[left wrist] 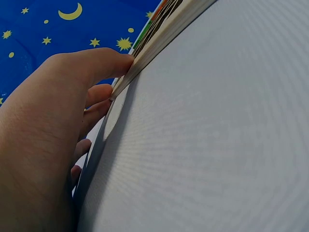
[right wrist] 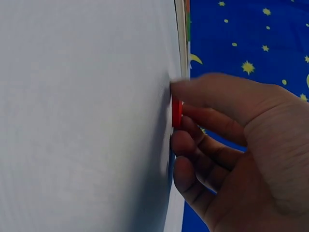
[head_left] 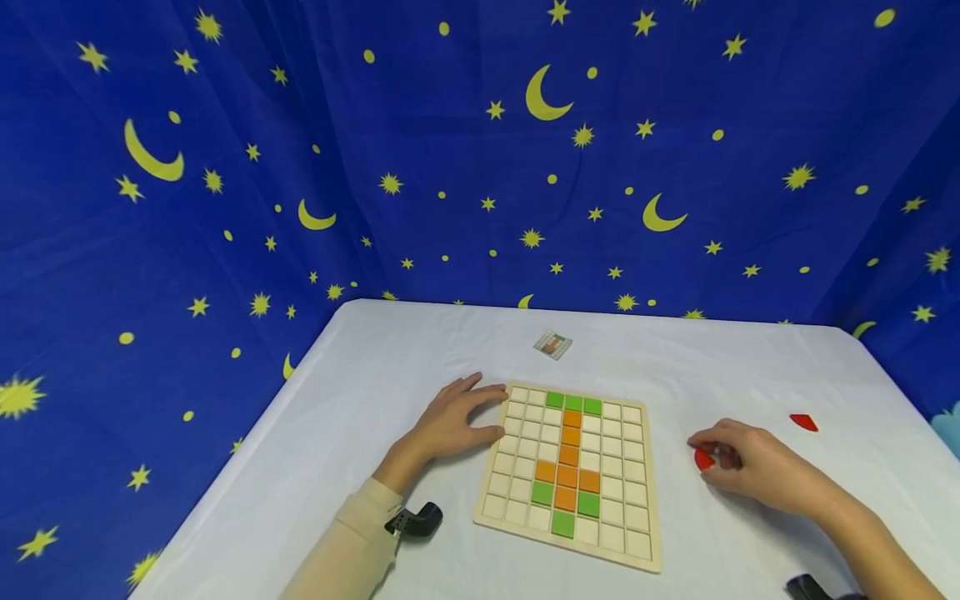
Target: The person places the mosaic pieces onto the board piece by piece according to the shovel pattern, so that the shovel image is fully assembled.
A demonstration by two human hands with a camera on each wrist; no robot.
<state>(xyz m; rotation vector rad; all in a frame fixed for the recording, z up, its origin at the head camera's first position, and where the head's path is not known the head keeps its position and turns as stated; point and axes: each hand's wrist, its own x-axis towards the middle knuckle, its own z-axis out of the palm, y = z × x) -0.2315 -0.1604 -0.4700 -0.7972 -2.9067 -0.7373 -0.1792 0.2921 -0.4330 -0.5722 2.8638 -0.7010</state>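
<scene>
A square wooden grid board lies on the table, with orange tiles in a cross-like figure and green tiles at its top and bottom. My left hand rests at the board's left edge, thumb and index fingertips touching the rim. In the left wrist view, the fingers of the left hand are mostly straight. Right of the board, my right hand pinches a small red piece between thumb and index finger. The right wrist view shows the red piece edge-on, low over the cloth.
Another red piece, with one curved side, lies beyond the right hand. A small printed card with a grid pattern sits behind the board. White cloth covers the table, and a blue star-and-moon curtain hangs around it.
</scene>
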